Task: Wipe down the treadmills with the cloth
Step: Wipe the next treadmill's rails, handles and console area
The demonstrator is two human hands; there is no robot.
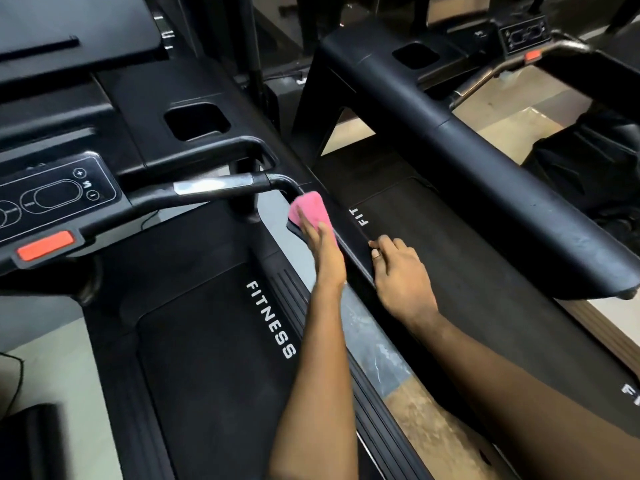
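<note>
A pink cloth (308, 206) lies on the front end of the black side handrail (349, 233) of the left treadmill (214, 341), just below the bend of the curved grip bar (211, 187). My left hand (323, 251) presses flat on the cloth with straight fingers. My right hand (401, 275) sits a little further back on the same handrail, its fingers curled over the rail's right edge. The second treadmill's belt (450, 244) runs to the right of that rail.
The left treadmill's control panel (52, 199) with a red stop button (45, 245) is at the left. A thick black handrail (485, 174) of the right treadmill crosses diagonally above its belt. A cup recess (197, 121) sits behind the grip bar.
</note>
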